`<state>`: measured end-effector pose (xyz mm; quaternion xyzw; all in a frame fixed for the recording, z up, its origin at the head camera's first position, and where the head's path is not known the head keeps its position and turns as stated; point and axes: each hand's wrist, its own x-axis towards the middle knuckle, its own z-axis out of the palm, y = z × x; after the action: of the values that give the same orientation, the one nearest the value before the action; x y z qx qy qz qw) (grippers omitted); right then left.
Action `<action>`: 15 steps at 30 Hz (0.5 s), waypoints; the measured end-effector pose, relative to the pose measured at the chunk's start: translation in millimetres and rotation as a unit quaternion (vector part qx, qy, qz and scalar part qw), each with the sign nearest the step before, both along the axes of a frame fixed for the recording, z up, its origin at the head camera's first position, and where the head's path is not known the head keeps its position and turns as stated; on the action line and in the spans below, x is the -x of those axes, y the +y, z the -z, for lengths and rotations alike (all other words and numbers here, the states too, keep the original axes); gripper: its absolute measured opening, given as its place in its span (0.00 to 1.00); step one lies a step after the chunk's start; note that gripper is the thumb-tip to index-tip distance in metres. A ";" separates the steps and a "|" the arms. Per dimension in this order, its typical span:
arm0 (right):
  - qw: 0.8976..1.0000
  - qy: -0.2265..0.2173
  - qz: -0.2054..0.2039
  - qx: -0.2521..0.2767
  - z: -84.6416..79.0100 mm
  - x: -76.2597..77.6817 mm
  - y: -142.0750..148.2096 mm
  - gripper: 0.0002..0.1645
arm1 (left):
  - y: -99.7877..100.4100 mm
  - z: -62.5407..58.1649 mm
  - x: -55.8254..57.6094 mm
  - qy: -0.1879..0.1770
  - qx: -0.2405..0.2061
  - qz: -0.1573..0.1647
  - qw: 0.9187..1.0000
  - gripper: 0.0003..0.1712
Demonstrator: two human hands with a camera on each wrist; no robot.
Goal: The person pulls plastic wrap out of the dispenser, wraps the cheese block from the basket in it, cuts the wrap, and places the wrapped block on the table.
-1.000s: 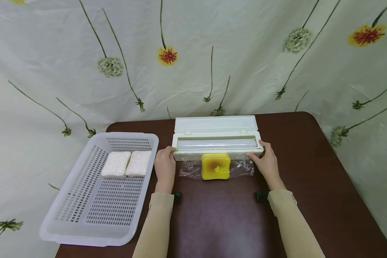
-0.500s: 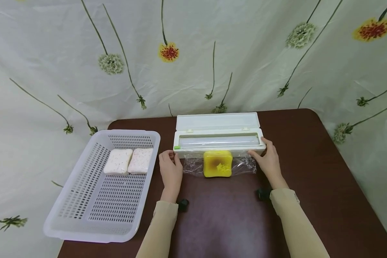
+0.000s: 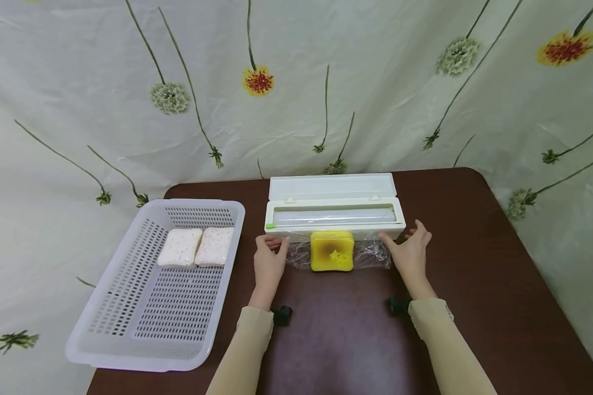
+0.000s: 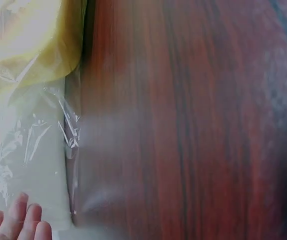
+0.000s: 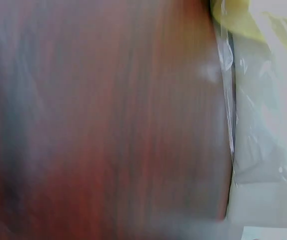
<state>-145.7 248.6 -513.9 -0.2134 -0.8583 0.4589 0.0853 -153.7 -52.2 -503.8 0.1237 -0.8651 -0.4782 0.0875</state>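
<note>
In the head view, a white cling film dispenser (image 3: 395,230) stands with its lid (image 3: 333,186) tipped back, a film roll (image 3: 333,215) inside and a green slider (image 3: 270,225) at its left end. Clear cling film (image 3: 298,252) reaches forward from it, over a yellow, toast-shaped piece (image 3: 331,258) with a brown middle. My left hand (image 3: 269,267) is at the film's left end, thumb tip beside its edge, fingers loosely bent by the dispenser's front. My right hand (image 3: 409,257) has its thumb near the film's right end and its other fingers spread beyond the dispenser's corner.
A white perforated plastic basket (image 3: 173,304) stands on the left of the dark brown table (image 3: 494,285). Two white, speckled, bread-shaped slices (image 3: 179,248) lie in it. A floral curtain (image 3: 385,82) hangs behind the table's far edge.
My left hand has left the dispenser's left end and come right to the film's edge. The right hand's fingers have lifted off the dispenser's right end. The green slider is now uncovered.
</note>
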 end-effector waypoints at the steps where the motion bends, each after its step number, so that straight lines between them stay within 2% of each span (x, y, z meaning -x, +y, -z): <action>1: 1.000 0.003 0.009 0.003 -0.1 -1.5 -2.1 0.60 | 0.0 0.5 0.4 -0.003 -0.007 0.001 1.000 0.26; 4: 1.000 0.014 0.027 0.010 1.3 -4.9 -6.9 0.53 | 0.0 2.6 1.3 -0.009 -0.027 0.001 1.000 0.26; 6: 0.999 0.022 0.023 0.007 2.1 -6.8 -8.7 0.46 | 0.0 4.0 1.7 -0.007 -0.036 0.000 0.999 0.27; 10: 1.000 0.025 -0.017 0.001 1.9 -10.8 -8.5 0.39 | 0.4 6.2 1.9 -0.002 -0.034 0.007 0.999 0.25; 15: 0.996 0.033 -0.083 0.007 0.5 -15.8 -7.3 0.33 | 0.8 6.7 1.1 0.021 -0.024 0.021 0.999 0.13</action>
<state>-129.9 241.3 -514.4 -0.1272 -0.8666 0.4769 0.0737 -154.9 -51.4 -510.5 0.0971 -0.8539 -0.5028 0.0927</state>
